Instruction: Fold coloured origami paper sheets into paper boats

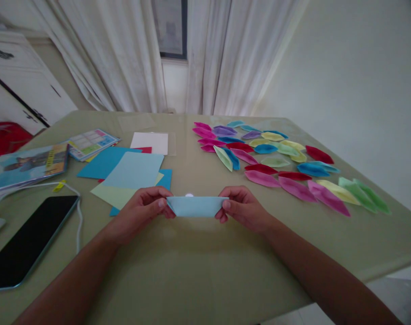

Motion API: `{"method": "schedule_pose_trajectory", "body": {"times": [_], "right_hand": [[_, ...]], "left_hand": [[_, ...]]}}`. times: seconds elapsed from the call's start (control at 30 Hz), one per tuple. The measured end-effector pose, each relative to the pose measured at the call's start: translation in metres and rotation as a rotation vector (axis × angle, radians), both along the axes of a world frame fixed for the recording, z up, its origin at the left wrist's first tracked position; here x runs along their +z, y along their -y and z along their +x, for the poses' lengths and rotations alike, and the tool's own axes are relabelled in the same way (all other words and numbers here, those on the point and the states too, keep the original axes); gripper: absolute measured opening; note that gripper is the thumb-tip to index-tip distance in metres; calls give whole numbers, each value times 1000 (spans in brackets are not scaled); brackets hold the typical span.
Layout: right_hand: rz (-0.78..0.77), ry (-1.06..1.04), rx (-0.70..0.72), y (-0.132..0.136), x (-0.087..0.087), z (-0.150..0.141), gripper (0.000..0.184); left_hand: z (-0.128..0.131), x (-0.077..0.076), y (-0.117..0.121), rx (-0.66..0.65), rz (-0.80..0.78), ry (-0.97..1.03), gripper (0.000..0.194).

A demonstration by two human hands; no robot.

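Between my hands is a light blue folded paper boat [197, 206], held level a little above the table, its long side facing me. My left hand [142, 207] pinches its left tip between thumb and fingers. At the opposite tip, my right hand [241, 207] grips the paper the same way. Just behind the boat's upper edge a small white round thing [189, 195] peeks out, mostly hidden. Loose sheets of coloured paper [134, 169], blue, pale blue and pale green, lie beyond my left hand. Several folded paper boats [263, 178] in many colours rest beyond my right hand.
A black-screened phone [32, 239] and a white cable [78, 221] lie at the left on the table [192, 280]. Books [29, 164] and a printed card [92, 143] sit at the far left. White curtains [117, 54] hang behind the table; a wall [354, 90] borders its right.
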State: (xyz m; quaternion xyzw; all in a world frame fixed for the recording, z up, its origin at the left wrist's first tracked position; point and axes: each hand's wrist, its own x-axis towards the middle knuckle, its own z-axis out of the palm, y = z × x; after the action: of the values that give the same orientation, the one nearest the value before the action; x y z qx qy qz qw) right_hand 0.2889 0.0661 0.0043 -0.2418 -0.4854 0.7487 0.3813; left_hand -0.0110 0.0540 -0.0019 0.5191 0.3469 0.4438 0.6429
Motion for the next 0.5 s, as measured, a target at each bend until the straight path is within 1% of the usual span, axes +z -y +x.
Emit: {"method": "schedule_pose_trajectory", "body": {"times": [0.1,0.2,0.3,0.4,0.5], "right_hand": [[18,27,12,3,-1,-1,29],[35,72,0,5,-2,-2,31],[79,91,-48,6,0,-3,26],[119,86,-74,4,0,-5,22],[116,68,-75,2,-2,-5,21]], "left_hand": [[1,-1,-1,26,21,-134,24],[1,1,-1,48,21,-249,22],[0,4,-1,67,20,-270,21],[-2,6,-2,94,28,-244,22],[-4,6,-2,53,34,-212,25]]}}
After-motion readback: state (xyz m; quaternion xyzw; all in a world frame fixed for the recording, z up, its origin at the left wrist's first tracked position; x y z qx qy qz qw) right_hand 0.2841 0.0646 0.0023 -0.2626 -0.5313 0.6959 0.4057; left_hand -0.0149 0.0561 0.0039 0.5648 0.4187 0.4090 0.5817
